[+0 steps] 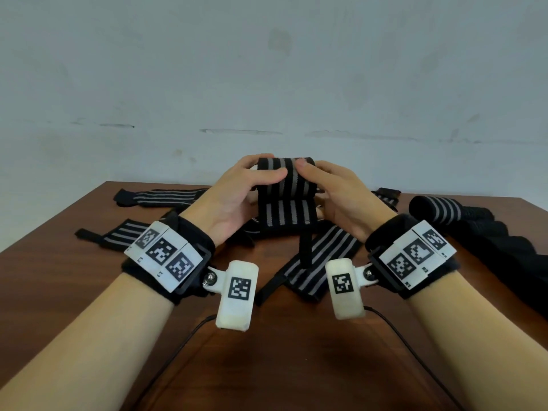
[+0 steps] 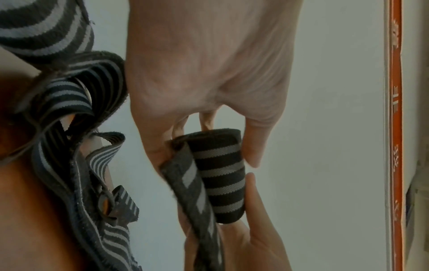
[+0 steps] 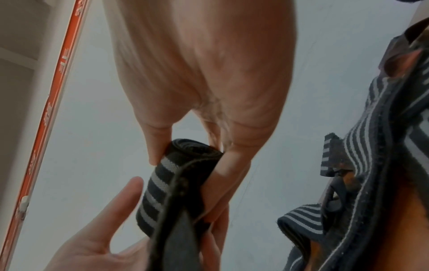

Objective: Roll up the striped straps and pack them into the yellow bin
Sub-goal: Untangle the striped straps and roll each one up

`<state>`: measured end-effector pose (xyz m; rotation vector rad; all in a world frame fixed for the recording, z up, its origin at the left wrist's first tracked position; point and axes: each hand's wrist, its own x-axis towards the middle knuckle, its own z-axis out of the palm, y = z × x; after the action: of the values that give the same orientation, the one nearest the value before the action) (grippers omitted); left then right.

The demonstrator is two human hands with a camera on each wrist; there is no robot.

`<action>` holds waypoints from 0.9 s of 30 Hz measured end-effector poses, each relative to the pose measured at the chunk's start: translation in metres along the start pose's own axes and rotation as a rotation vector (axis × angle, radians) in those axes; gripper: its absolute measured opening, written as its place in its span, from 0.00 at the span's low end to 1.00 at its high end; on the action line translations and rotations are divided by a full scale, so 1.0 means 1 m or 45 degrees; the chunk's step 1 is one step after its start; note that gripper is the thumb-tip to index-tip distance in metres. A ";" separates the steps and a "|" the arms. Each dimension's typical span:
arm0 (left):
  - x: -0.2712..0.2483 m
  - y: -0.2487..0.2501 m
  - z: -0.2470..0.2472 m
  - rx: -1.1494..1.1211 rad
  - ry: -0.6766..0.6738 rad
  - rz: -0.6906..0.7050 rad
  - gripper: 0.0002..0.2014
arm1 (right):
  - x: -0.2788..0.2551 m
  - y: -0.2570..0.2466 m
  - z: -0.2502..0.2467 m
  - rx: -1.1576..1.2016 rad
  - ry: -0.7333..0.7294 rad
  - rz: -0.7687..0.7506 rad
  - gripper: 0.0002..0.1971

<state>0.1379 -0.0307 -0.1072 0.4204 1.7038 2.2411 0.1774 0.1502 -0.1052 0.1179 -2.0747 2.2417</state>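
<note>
A black strap with grey stripes, partly rolled, is held up over the wooden table between both hands. My left hand grips the roll's left end, thumb lying across the front. My right hand grips the right end, thumb on top. The unrolled tail hangs toward the table, ending in a thin black loop. In the left wrist view my left hand curls around the roll. In the right wrist view my right hand pinches the roll. No yellow bin shows.
Loose striped straps lie flat at the back left, at the left and front centre. A rolled strap lies at the right, beside a dark ribbed object. A grey wall stands behind the table.
</note>
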 end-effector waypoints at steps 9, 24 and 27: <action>0.002 -0.005 -0.008 0.297 0.016 -0.072 0.22 | 0.000 0.005 -0.006 -0.093 -0.064 -0.053 0.23; 0.008 -0.015 -0.005 0.041 -0.017 -0.004 0.21 | 0.007 0.005 -0.015 -0.063 -0.102 0.108 0.25; 0.006 -0.020 0.004 0.014 0.004 -0.014 0.19 | 0.005 -0.003 -0.023 -0.031 -0.071 0.134 0.25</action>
<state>0.1351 -0.0194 -0.1248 0.4091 1.7163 2.2267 0.1732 0.1731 -0.1038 0.0717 -2.1850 2.2966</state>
